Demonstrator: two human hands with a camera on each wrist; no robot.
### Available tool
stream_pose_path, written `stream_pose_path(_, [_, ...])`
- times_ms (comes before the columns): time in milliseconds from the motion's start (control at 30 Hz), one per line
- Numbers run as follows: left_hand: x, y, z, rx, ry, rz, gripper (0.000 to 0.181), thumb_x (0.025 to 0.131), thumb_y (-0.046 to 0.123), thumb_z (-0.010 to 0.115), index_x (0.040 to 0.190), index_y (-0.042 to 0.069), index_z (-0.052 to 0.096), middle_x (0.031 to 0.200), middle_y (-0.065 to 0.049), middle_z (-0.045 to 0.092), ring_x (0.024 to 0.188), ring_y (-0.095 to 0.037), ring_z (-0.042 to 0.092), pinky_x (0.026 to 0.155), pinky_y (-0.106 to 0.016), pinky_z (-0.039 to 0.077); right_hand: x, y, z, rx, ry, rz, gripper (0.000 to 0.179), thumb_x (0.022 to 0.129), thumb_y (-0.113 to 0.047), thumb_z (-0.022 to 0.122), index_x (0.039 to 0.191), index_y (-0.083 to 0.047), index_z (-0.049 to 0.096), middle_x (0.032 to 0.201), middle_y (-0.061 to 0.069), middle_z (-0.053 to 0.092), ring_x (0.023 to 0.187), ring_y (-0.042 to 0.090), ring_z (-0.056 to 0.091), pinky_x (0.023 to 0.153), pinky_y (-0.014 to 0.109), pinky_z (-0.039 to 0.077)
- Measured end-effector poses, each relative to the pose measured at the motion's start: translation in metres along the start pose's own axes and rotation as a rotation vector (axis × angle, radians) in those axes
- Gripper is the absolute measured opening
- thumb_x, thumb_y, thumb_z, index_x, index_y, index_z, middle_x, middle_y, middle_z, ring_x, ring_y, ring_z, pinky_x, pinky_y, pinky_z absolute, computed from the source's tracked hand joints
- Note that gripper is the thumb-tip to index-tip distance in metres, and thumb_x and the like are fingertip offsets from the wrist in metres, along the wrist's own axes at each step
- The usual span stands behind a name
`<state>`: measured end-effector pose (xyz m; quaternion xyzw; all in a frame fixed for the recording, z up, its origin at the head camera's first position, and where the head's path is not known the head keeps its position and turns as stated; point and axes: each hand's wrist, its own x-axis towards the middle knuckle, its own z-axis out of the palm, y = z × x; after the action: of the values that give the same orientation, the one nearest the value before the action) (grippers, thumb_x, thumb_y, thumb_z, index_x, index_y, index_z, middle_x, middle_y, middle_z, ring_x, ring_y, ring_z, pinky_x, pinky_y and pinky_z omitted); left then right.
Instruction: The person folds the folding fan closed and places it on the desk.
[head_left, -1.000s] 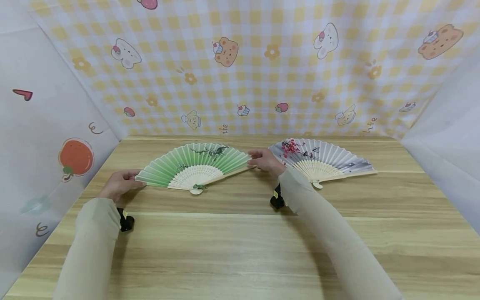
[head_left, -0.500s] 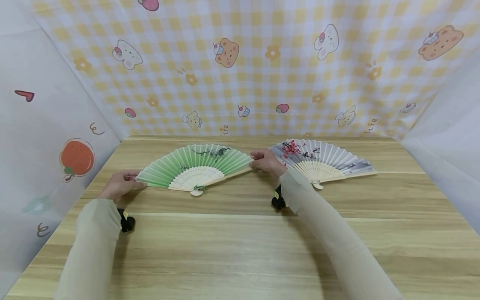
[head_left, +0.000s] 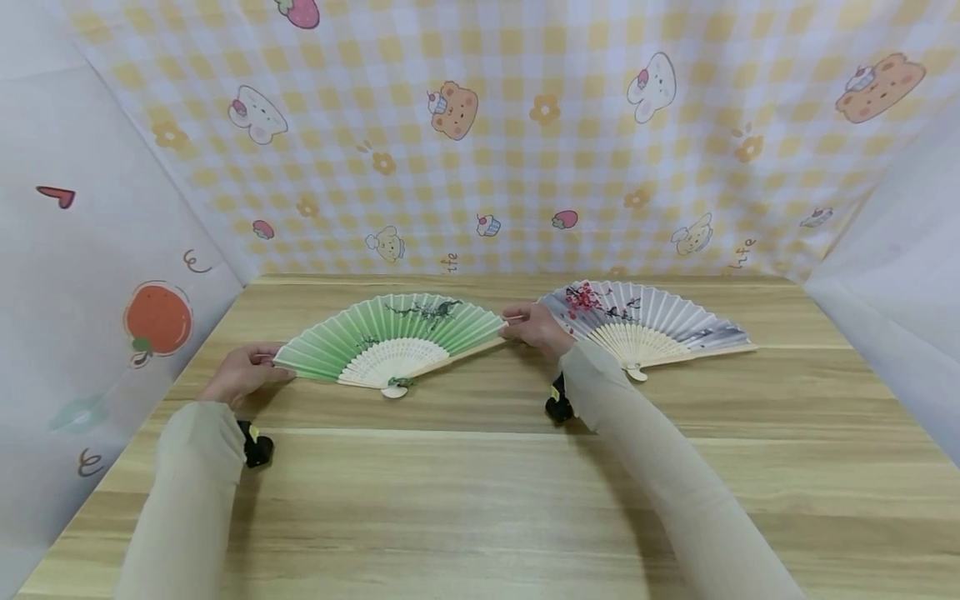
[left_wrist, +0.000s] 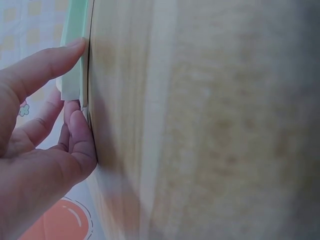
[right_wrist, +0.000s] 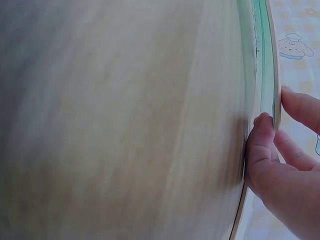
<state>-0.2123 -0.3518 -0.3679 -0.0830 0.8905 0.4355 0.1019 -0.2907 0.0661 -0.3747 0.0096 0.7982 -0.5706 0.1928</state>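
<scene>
A green folding fan point(head_left: 337, 342) lies spread wide on the table, its pale pivot end toward the person and a dark branch printed on its leaf. My left hand point(head_left: 243, 372) pinches its left end; in the left wrist view the thumb point(left_wrist: 67, 57) lies along the green edge, the other fingers curled at its tip. At the fan's opposite end my right hand point(head_left: 538, 327) holds the tip of the wooden guard stick. The right wrist view shows its thumb point(right_wrist: 297, 105) on the outer face of the stick, with curled fingers below.
A second spread folding fan point(head_left: 660, 312), white and grey with red blossoms, lies just right of the right hand, partly behind it. The wooden table point(head_left: 450, 500) meets a yellow checked cloth point(head_left: 510, 167) at the back. A white printed cloth point(head_left: 97, 275) hangs at the left.
The head view has tilted slightly, so everything sits a little lower in it. Both hands stay at the two ends of the green fan, which remains spread.
</scene>
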Motion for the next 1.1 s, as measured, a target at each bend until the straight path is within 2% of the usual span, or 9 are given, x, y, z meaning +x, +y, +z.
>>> stream_pose_path(200, [-0.0013, 0.0001, 0.0012, 0.011, -0.017, 0.009, 0.06, 0.077, 0.012, 0.068, 0.122, -0.014, 0.037, 0.106, -0.016, 0.049, 0.08, -0.005, 0.047, 0.066, -0.014, 0.043, -0.0013, 0.002, -0.0008, -0.004, -0.008, -0.004, 0.046, 0.08, -0.006, 0.063, 0.124, -0.004, 0.049, 0.117, 0.015, 0.053, 0.089, 0.019, 0.055, 0.062, 0.023, 0.046])
stream_pose_path(500, [0.0012, -0.0002, 0.0007, 0.001, -0.033, 0.007, 0.062, 0.079, 0.012, 0.066, 0.125, -0.014, 0.033, 0.113, -0.021, 0.043, 0.091, -0.016, 0.045, 0.072, -0.018, 0.041, -0.0036, 0.0022, -0.0024, -0.031, -0.02, -0.044, 0.045, 0.08, -0.004, 0.063, 0.122, -0.001, 0.049, 0.111, 0.015, 0.051, 0.094, 0.02, 0.05, 0.072, 0.023, 0.045])
stream_pose_path(767, [-0.0012, 0.0039, -0.001, -0.035, -0.062, 0.038, 0.062, 0.081, 0.014, 0.064, 0.125, -0.016, 0.031, 0.109, -0.018, 0.046, 0.082, -0.005, 0.045, 0.069, -0.014, 0.042, -0.0063, -0.0008, -0.0003, -0.022, -0.038, -0.028, 0.051, 0.079, -0.003, 0.063, 0.127, -0.003, 0.045, 0.113, 0.017, 0.048, 0.089, 0.02, 0.051, 0.073, 0.026, 0.049])
stream_pose_path(967, [-0.0011, 0.007, 0.0003, -0.046, -0.087, 0.02, 0.068, 0.084, 0.026, 0.061, 0.128, -0.014, 0.028, 0.114, -0.018, 0.045, 0.088, -0.007, 0.044, 0.08, -0.023, 0.04, -0.006, -0.0011, 0.0017, 0.024, -0.028, 0.003, 0.051, 0.079, 0.001, 0.062, 0.127, -0.003, 0.044, 0.101, 0.013, 0.049, 0.076, 0.016, 0.054, 0.07, 0.027, 0.052])
stream_pose_path(1100, [0.0, 0.0063, 0.0009, -0.057, -0.092, 0.023, 0.067, 0.085, 0.027, 0.06, 0.129, -0.013, 0.028, 0.112, -0.015, 0.046, 0.085, -0.003, 0.045, 0.08, -0.022, 0.041, -0.0068, -0.0005, 0.0024, 0.054, -0.033, 0.012, 0.05, 0.081, 0.003, 0.059, 0.128, -0.002, 0.042, 0.097, 0.012, 0.048, 0.075, 0.016, 0.055, 0.069, 0.027, 0.053])
